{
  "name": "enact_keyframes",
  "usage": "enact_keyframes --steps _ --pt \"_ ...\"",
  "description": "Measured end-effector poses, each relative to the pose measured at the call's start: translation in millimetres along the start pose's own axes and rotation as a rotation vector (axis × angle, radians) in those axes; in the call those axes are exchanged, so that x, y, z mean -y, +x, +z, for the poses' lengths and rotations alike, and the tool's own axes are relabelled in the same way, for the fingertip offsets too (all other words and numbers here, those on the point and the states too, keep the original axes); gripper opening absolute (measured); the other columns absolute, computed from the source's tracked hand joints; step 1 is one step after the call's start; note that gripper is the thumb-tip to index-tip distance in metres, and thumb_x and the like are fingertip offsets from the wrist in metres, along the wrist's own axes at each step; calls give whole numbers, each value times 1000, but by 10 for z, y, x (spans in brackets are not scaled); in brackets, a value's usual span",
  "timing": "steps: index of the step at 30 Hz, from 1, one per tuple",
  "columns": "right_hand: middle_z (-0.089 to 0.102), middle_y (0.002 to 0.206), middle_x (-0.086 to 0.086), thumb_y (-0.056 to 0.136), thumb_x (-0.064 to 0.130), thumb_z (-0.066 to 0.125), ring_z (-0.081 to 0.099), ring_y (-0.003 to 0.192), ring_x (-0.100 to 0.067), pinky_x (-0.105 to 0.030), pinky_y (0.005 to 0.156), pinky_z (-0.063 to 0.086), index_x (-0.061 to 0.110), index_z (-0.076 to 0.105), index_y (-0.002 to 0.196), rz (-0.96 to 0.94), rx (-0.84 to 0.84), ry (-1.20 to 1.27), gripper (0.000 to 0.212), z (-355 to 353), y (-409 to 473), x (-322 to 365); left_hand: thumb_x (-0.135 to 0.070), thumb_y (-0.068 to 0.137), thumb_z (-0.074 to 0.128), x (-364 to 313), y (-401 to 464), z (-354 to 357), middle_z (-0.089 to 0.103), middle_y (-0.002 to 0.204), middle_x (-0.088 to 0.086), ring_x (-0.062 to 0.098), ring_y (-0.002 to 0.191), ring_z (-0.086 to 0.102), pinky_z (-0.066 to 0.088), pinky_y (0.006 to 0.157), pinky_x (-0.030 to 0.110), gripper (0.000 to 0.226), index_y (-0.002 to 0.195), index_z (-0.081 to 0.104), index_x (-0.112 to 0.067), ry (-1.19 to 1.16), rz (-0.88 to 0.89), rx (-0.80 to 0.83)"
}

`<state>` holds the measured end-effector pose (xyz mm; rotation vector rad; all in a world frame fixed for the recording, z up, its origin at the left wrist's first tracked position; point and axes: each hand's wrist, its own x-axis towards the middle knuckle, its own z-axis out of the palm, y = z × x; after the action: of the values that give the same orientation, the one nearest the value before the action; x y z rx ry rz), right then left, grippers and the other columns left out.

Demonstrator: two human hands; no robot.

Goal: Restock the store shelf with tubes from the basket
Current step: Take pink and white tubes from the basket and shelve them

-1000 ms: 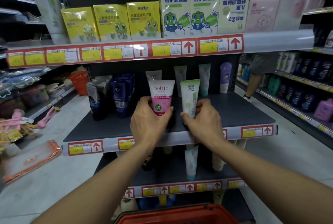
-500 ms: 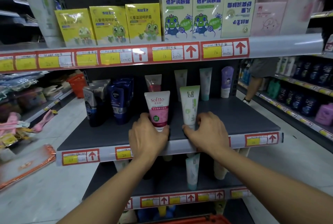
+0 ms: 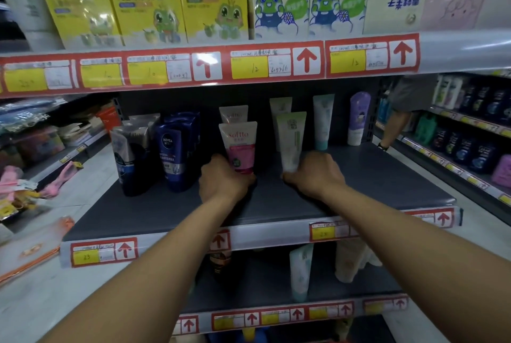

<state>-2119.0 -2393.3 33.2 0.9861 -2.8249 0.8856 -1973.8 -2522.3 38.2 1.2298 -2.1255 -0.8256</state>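
Observation:
A pink-and-white Softto tube stands cap-down on the dark middle shelf, and my left hand grips its base. Beside it to the right, a white-and-green tube stands upright with my right hand closed around its bottom end. Both tubes stand in front of matching tubes at the back: another Softto tube and a pale tube. The basket is out of view.
Dark blue Nivea tubes and a grey tube stand left of my hands. A teal tube and a purple bottle stand at the back right. Boxes fill the shelf above. More tubes sit on the lower shelf. A person's leg shows in the right aisle.
Both hands have pushed the two tubes deeper onto the middle shelf, away from its front edge. The camera has moved closer and tilted up, so the red basket has dropped out of view.

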Motion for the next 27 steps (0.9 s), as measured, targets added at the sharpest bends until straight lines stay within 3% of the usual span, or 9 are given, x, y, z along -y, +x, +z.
enact_keyframes --steps 10,14,19,24,27 --pt "57 99 -4 76 70 74 65 103 -32 -33 71 45 16 63 115 75 -8 27 68 176 539 60 -48 70 88 -32 608 208 68 129 12 35 117 67 55 87 39 76 134 62 -18 33 -10 -33" --pt "61 98 -4 78 66 74 62 89 -27 -33 69 48 16 63 110 64 -14 30 60 254 704 46 -50 74 87 -11 740 295 69 127 11 33 115 68 50 77 33 72 134 62 -17 11 3 -27" --pt "64 94 -2 79 62 71 59 81 -22 -33 68 51 20 63 98 35 -10 39 47 340 783 0 -58 71 81 40 776 360 68 128 8 31 114 67 48 77 32 78 137 57 -23 1 37 -37" --pt "62 90 -1 77 65 70 61 84 -24 -34 71 52 23 61 89 9 -15 16 45 344 737 14 -60 75 81 49 788 353 63 135 11 34 120 64 44 79 34 85 141 49 -17 -30 19 -53" --pt "61 87 0 79 55 69 58 80 -23 -31 67 48 22 59 83 5 -22 4 35 342 717 23 -61 72 83 72 807 362 64 134 9 33 119 64 46 80 34 85 139 51 -20 -43 15 -46"
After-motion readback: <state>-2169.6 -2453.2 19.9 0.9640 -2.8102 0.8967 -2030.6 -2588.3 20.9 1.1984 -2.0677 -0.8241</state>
